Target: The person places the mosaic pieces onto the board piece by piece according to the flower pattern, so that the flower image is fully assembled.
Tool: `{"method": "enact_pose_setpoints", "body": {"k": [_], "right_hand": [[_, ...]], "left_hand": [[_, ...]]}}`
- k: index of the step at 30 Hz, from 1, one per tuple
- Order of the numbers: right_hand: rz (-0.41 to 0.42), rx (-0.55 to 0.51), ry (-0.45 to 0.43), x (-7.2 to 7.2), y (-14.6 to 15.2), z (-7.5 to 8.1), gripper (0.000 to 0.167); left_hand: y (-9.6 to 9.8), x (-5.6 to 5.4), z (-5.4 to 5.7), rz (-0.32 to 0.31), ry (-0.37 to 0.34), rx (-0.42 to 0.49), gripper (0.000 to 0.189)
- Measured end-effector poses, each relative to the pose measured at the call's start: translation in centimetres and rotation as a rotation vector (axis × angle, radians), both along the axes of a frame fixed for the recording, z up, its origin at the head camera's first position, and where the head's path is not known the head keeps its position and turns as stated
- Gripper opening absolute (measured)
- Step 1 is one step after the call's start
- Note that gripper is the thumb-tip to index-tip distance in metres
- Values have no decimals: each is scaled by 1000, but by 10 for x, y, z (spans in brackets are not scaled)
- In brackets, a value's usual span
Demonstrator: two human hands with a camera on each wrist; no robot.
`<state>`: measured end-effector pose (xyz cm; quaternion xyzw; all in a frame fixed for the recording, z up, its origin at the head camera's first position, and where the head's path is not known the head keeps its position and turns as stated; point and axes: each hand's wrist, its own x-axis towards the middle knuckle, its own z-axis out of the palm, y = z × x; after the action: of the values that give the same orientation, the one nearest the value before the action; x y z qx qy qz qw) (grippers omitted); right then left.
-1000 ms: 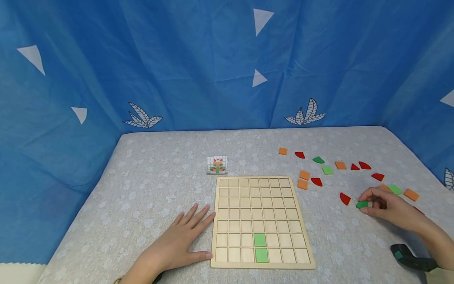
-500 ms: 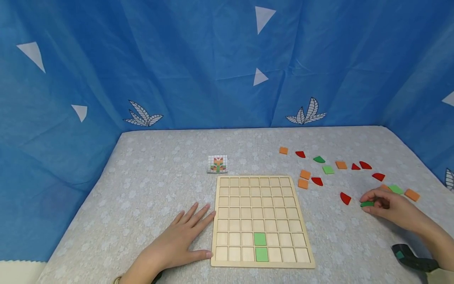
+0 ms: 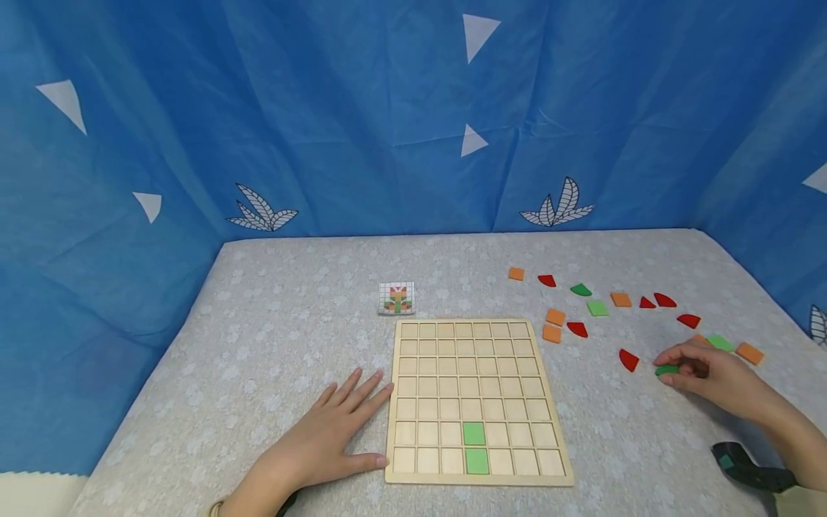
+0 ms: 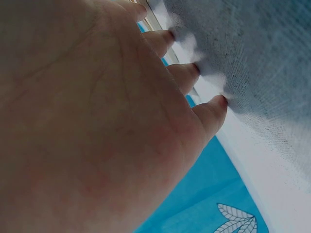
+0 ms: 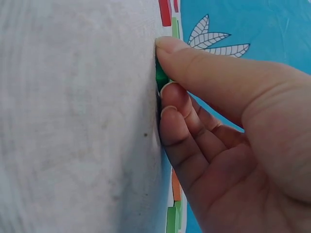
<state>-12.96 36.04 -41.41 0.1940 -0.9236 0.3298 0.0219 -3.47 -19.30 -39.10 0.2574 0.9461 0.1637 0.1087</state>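
Note:
My right hand (image 3: 704, 370) pinches a dark green quarter-circle tile (image 3: 667, 370) between thumb and fingers, low over the cloth at the right. In the right wrist view that green tile (image 5: 162, 75) shows between the thumb and the curled fingers, right at the table surface. My left hand (image 3: 329, 438) lies flat with fingers spread, its fingertips at the left edge of the wooden grid board (image 3: 452, 409). Two light green square tiles (image 3: 477, 461) sit in the board's two lowest rows, one above the other. In the left wrist view the left hand's fingertips (image 4: 221, 102) press on the cloth.
A small pattern card (image 3: 396, 299) lies behind the board. Loose tiles are scattered to the right: orange squares (image 3: 552, 334), red quarter-circles (image 3: 629, 360), another dark green one (image 3: 581, 289) and light green squares (image 3: 597, 308). A blue curtain (image 3: 388, 129) hangs behind the table.
The green quarter-circle tile has turned slightly between the right hand's fingers, showing less of its face. The left hand and the board have stayed in place.

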Motion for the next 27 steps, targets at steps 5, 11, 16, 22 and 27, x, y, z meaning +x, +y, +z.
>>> {"method": "enact_pose_setpoints", "body": {"k": [5, 11, 16, 22, 27], "right_hand": [[-25, 39, 21, 0, -1, 1, 20], [-14, 40, 30, -2, -2, 1, 21], [-7, 35, 57, -1, -4, 0, 25], [1, 44, 77, -1, -8, 3, 23], [59, 11, 86, -4, -9, 2, 27]], "left_hand": [[0, 0, 0, -1, -8, 2, 88], [0, 0, 0, 0, 1, 0, 88], [0, 0, -1, 2, 13, -6, 88], [0, 0, -1, 4, 16, -5, 88], [0, -1, -1, 9, 16, -2, 88]]}}
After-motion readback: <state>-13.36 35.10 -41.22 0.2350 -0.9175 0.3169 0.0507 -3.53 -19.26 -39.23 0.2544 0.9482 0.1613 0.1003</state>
